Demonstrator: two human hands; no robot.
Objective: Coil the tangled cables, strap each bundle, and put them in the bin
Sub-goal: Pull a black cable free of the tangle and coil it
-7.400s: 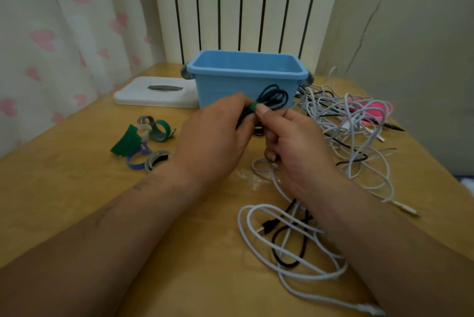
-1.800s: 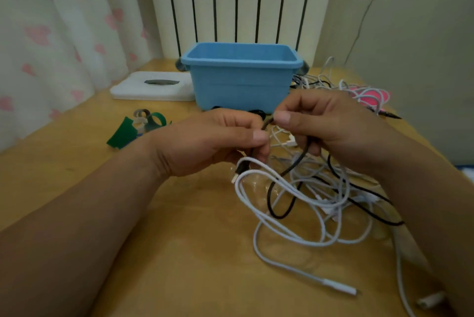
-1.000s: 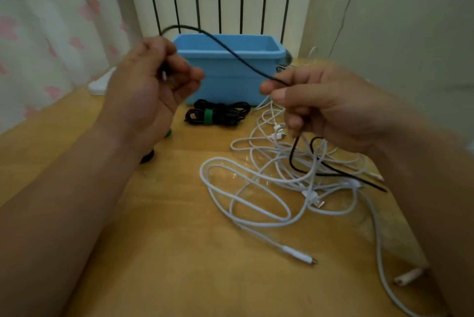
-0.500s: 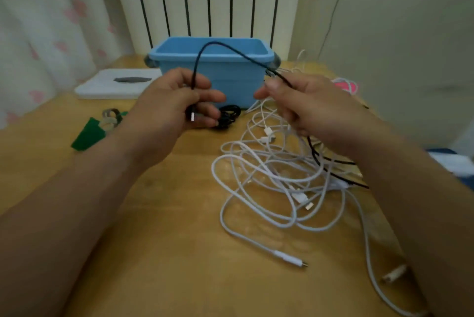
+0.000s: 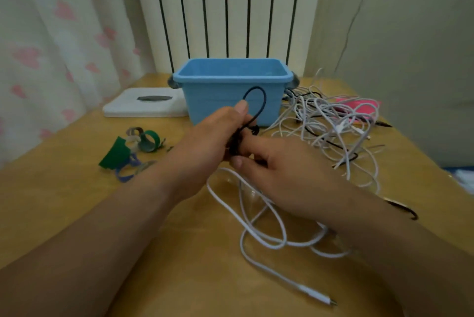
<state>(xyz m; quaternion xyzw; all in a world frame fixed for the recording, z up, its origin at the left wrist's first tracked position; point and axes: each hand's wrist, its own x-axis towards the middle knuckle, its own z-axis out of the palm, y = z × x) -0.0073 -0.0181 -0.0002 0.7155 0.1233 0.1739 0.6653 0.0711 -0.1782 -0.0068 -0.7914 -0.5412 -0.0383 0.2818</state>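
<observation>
At centre frame, before the bin, the black cable is gripped as a small coil in the left hand and pinched by the right hand. Loops are best kept even, with light tension. The wooden table is backed by a radiator at upper centre and a curtain at upper left.

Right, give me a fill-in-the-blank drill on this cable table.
The cable gripped by the left hand is ____.
The bin is coloured ____.
The loose straps lie to the ____ of the bin.
The tangled cables beside the bin are mostly ____.
Missing words: black; blue; left; white.
</observation>
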